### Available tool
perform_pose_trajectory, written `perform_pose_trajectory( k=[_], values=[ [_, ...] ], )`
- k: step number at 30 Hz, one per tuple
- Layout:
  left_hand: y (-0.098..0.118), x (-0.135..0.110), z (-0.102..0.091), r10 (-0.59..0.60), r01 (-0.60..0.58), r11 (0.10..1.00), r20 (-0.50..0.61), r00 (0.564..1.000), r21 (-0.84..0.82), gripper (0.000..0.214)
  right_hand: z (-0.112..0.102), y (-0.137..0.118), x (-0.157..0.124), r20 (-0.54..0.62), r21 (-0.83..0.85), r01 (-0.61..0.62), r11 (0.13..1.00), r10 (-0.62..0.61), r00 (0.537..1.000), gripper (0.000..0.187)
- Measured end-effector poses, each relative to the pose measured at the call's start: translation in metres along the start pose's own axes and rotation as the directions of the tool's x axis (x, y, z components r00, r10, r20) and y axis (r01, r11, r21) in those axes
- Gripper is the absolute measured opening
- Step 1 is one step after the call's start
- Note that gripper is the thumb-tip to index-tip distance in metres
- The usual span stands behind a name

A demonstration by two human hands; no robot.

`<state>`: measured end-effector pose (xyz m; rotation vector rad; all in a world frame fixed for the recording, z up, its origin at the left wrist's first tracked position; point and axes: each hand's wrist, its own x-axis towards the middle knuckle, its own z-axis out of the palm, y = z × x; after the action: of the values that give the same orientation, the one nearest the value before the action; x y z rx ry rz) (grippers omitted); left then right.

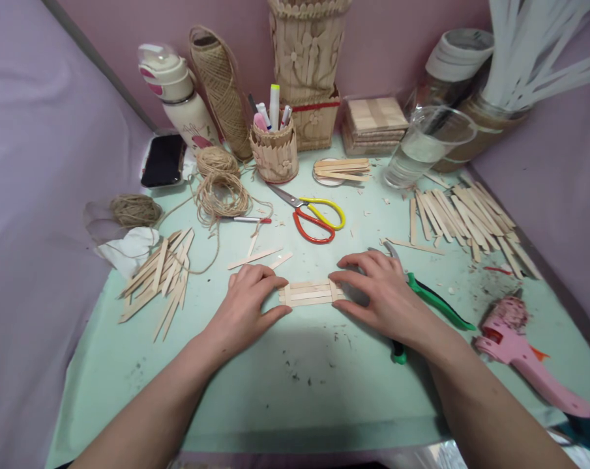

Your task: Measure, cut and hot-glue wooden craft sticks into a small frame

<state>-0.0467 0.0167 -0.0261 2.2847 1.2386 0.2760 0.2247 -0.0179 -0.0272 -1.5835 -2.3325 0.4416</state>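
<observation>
A small panel of craft sticks (pixel 310 294) lies flat on the table, several sticks side by side with a short crosspiece near each end. My left hand (pixel 248 296) grips its left end between thumb and fingers. At the right end, my right hand (pixel 373 286) pinches it the same way. Green-handled pliers (pixel 439 303) lie partly under my right hand and wrist. Just beyond the panel are a few loose stick pieces (pixel 255 258). Farther back rest scissors (pixel 319 218) with one red and one yellow handle.
Cut sticks lie in a left pile (pixel 165 280) and a right pile (pixel 463 218). A pink glue gun (pixel 519 355) is at right. Behind stand twine coils (pixel 221 192), a pen holder (pixel 275 156), a cup of water (pixel 414 153), a bottle (pixel 190 117) and a phone (pixel 163 161).
</observation>
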Motion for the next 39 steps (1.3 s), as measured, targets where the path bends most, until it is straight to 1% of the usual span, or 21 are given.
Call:
perform_pose_trajectory(
  k=[16,19,21,23,25,26,27,28,29,30,32,33,35,37,39],
  values=[
    [0.001,-0.001,0.001,0.0,0.0,0.999,0.008,1.0,0.047,0.03,0.001,0.001,0.0,-0.002,-0.006,0.028,1.0,-0.028,1.0,0.028],
    [0.0,-0.001,0.0,0.009,-0.009,1.0,0.004,1.0,0.03,0.039,0.0,0.002,0.0,-0.003,0.004,0.026,1.0,-0.026,1.0,0.032],
    [0.0,-0.002,-0.001,0.019,-0.019,1.0,-0.009,1.0,-0.001,0.048,-0.002,0.002,-0.001,-0.007,0.017,0.021,1.0,-0.02,1.0,0.039],
    [0.001,-0.004,-0.001,0.02,-0.024,0.998,-0.062,0.998,-0.065,0.055,-0.005,0.0,-0.003,-0.033,0.054,0.016,0.998,-0.015,0.999,0.046],
    [0.005,-0.007,0.002,-0.008,-0.022,0.985,-0.173,0.985,-0.173,0.058,-0.008,-0.003,-0.006,-0.094,0.157,0.005,0.988,0.01,0.995,0.047],
    [0.007,-0.009,0.005,-0.035,-0.025,0.97,-0.243,0.969,-0.241,0.058,-0.008,-0.005,-0.007,-0.139,0.241,-0.004,0.97,0.039,0.99,0.045],
    [0.01,-0.011,0.009,-0.057,-0.043,0.948,-0.301,0.952,-0.316,0.056,-0.008,-0.008,-0.009,-0.184,0.349,-0.014,0.937,0.084,0.979,0.043],
    [0.013,-0.013,0.013,-0.072,-0.077,0.916,-0.351,0.934,-0.394,0.053,-0.007,-0.011,-0.009,-0.221,0.473,-0.021,0.881,0.142,0.965,0.041],
    [0.015,-0.015,0.018,-0.086,-0.11,0.876,-0.377,0.922,-0.47,0.051,-0.004,-0.014,-0.01,-0.242,0.599,-0.02,0.8,0.205,0.948,0.04],
    [0.017,-0.016,0.024,-0.106,-0.127,0.824,-0.371,0.923,-0.552,0.049,-0.001,-0.016,-0.01,-0.246,0.713,-0.01,0.701,0.263,0.933,0.038],
    [0.02,-0.018,0.033,-0.161,-0.136,0.695,-0.337,0.928,-0.706,0.047,0.007,-0.019,-0.01,-0.201,0.874,0.004,0.487,0.353,0.914,0.036],
    [0.02,-0.018,0.037,-0.181,-0.134,0.632,-0.314,0.932,-0.763,0.047,0.012,-0.02,-0.01,-0.166,0.919,0.002,0.394,0.383,0.909,0.036],
    [0.021,-0.018,0.042,-0.2,-0.144,0.536,-0.291,0.936,-0.832,0.049,0.019,-0.022,-0.009,-0.111,0.965,-0.006,0.26,0.43,0.896,0.037],
    [0.021,-0.016,0.045,-0.2,-0.16,0.481,-0.286,0.937,-0.862,0.051,0.024,-0.023,-0.008,-0.077,0.986,-0.002,0.169,0.464,0.882,0.04],
    [0.021,-0.015,0.046,-0.202,-0.158,0.45,-0.273,0.941,-0.879,0.053,0.027,-0.026,-0.007,-0.068,0.994,0.016,0.111,0.482,0.874,0.04]
  ],
)
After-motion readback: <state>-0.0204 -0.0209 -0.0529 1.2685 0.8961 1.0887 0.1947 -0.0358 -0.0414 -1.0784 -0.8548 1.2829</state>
